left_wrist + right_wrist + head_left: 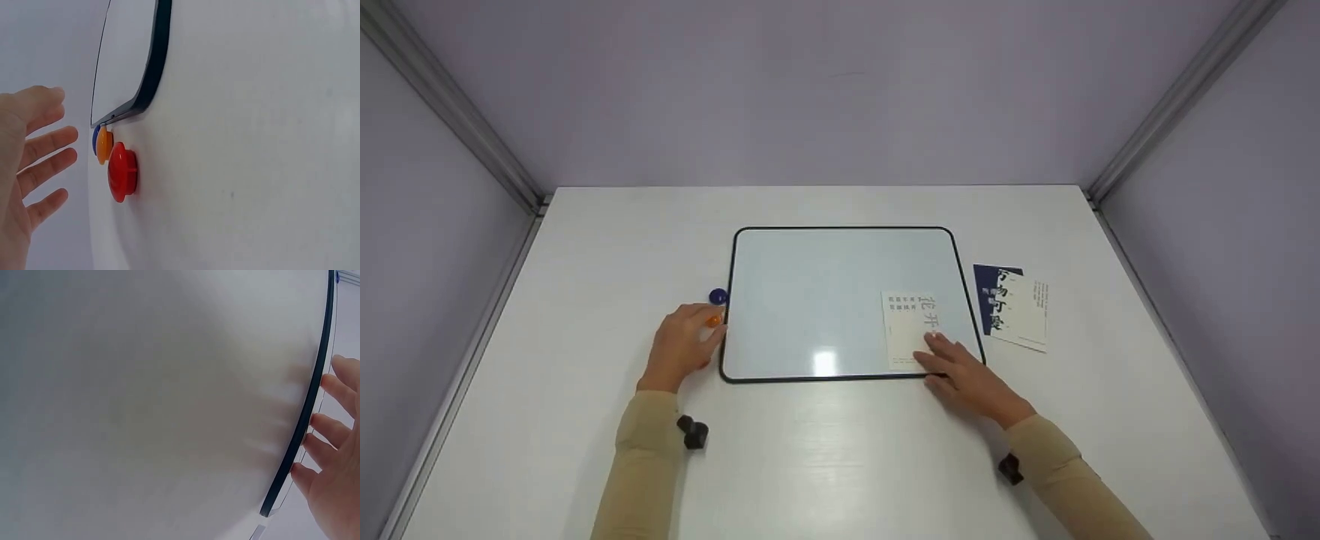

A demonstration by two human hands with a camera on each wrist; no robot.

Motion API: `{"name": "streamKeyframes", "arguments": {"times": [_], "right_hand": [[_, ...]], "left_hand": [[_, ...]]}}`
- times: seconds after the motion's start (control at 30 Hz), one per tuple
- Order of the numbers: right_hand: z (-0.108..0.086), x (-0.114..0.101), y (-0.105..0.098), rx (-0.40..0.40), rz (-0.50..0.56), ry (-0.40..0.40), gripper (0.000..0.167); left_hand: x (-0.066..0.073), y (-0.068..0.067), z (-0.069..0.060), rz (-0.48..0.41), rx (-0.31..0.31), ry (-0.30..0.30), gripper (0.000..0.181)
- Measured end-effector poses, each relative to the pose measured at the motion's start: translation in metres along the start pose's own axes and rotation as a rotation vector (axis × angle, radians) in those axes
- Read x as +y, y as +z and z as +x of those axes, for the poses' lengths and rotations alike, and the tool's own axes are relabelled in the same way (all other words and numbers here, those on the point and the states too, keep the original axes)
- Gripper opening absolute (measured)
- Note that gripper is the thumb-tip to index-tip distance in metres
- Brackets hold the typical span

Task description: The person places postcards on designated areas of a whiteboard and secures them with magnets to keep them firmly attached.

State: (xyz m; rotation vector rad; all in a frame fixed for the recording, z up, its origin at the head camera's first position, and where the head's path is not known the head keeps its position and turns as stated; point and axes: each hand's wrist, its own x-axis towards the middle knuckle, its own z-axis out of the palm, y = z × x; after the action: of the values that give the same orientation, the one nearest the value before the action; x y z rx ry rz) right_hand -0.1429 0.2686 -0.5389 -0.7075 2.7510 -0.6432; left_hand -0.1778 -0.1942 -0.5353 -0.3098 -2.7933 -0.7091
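A whiteboard [810,292] with a black rim lies flat on the table. On its lower right part is a cream card [901,330] printed with dark characters. My right hand [964,379] rests its spread fingers on this card's lower right portion. By the board's left edge, my left hand [681,345] hovers around an orange magnet [712,321], fingers loosely bent and apart from it in the left wrist view. A blue magnet [718,296] sits just beyond. Nearest the left wrist camera is a red magnet [119,171], mostly hidden by the hand in the head view.
Right of the board, another cream card [1024,311] overlaps a navy one [982,285]. The white table [825,465] has pale walls behind and at both sides, with metal posts [1185,97] at the corners.
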Motion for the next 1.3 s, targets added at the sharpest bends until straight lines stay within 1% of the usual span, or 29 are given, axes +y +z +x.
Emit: {"name": "streamKeyframes", "arguments": {"times": [0.17, 0.47, 0.63, 0.73, 0.83, 0.97, 1.2, 1.3], "right_hand": [[-0.001, 0.0, -0.001, -0.021, 0.022, 0.017, 0.048], [-0.001, -0.001, -0.002, -0.05, 0.086, 0.044, 0.049], [-0.001, -0.001, -0.004, -0.046, 0.067, 0.056, 0.049], [-0.001, -0.002, -0.005, -0.046, 0.036, 0.048, 0.049], [0.0, -0.002, -0.007, -0.063, 0.003, 0.042, 0.05], [0.0, -0.003, -0.009, -0.077, -0.041, 0.028, 0.051], [-0.001, -0.001, -0.01, -0.067, -0.106, -0.024, 0.053], [-0.001, 0.001, -0.008, -0.055, -0.118, -0.041, 0.053]], "left_hand": [[-0.005, 0.002, 0.006, 0.005, 0.015, -0.071, 0.035], [-0.008, 0.002, 0.016, -0.045, -0.016, -0.193, 0.039], [-0.01, 0.007, 0.021, -0.085, -0.037, -0.274, 0.041], [-0.011, 0.01, 0.024, -0.095, -0.034, -0.307, 0.042], [-0.013, 0.013, 0.026, -0.078, -0.021, -0.314, 0.042], [-0.014, 0.015, 0.028, -0.067, -0.025, -0.327, 0.043], [-0.014, 0.016, 0.032, -0.067, -0.067, -0.355, 0.046], [-0.015, 0.017, 0.033, -0.051, -0.081, -0.369, 0.047]]}}
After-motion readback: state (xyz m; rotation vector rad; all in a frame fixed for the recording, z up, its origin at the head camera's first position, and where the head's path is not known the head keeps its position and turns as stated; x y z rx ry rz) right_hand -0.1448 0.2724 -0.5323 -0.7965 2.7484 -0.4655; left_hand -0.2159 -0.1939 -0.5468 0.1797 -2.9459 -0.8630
